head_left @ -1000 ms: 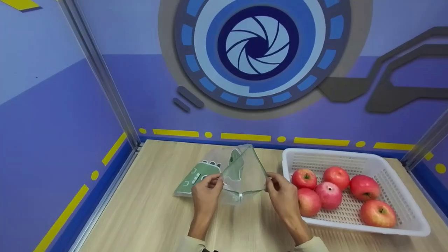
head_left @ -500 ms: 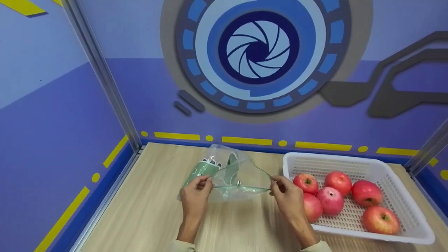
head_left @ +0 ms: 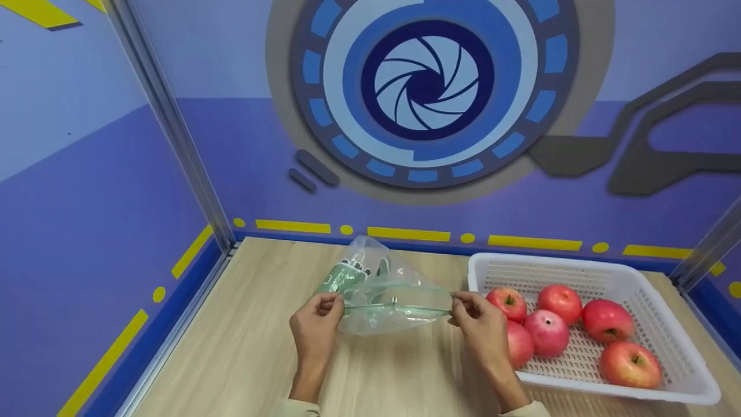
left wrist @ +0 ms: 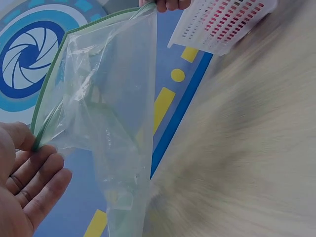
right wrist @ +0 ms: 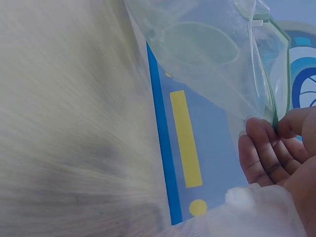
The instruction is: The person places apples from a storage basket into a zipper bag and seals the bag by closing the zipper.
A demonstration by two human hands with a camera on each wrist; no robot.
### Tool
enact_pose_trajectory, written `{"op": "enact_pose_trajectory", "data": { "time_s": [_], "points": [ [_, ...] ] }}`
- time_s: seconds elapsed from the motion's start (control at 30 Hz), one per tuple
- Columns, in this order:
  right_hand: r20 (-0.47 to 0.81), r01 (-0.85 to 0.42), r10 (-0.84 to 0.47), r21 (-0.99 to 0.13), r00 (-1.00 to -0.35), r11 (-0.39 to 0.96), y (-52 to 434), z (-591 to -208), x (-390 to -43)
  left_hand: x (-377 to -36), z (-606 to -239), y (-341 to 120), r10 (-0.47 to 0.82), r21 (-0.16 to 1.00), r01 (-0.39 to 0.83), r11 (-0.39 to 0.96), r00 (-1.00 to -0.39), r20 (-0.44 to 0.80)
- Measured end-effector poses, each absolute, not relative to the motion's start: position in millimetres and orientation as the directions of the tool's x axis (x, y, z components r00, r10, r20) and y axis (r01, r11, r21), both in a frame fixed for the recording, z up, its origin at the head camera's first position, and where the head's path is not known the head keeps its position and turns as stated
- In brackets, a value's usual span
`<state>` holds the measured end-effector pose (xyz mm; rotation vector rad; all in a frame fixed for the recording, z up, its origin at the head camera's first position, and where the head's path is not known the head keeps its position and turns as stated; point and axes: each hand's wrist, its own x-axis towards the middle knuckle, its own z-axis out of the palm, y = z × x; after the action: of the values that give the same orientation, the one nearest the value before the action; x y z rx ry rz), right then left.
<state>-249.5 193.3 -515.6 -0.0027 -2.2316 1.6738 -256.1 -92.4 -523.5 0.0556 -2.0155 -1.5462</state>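
Clear green-edged zip bag (head_left: 386, 301), pinched at opposite rim ends by left hand (head_left: 315, 330) and right hand (head_left: 483, 327); slippery film judged liable to be dropped if grip loosens.

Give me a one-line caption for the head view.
Left hand and right hand pinch opposite ends of a clear zip bag above the table, beside a basket of apples.

- The clear plastic zip bag (head_left: 385, 295) has a green zipper rim and green print on its far side.
- It hangs above the wooden table, mouth stretched sideways, body sagging and crumpled below.
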Motion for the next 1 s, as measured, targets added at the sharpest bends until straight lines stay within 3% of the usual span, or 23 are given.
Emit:
{"op": "enact_pose_trajectory", "data": {
  "time_s": [0.6, 0.8, 1.0],
  "points": [
    [0.137, -0.078, 0.206, -0.959, -0.969, 0.271, 196.7, -513.7, -252.8, -250.8, -534.3, -84.9, -0.377, 0.935, 0.237, 0.264, -0.867, 0.326],
    [0.15, -0.088, 0.2, -0.954, -0.968, 0.287, 197.6, -513.3, -252.0, -246.7, -537.6, -73.2, -0.34, 0.972, 0.194, 0.133, -0.912, 0.229],
    [0.239, -0.189, 0.168, -0.945, -0.956, 0.268, 195.6, -513.2, -253.3, -244.4, -535.5, -64.0, -0.32, 0.983, 0.173, -0.065, -0.937, 0.144]
  ]
}}
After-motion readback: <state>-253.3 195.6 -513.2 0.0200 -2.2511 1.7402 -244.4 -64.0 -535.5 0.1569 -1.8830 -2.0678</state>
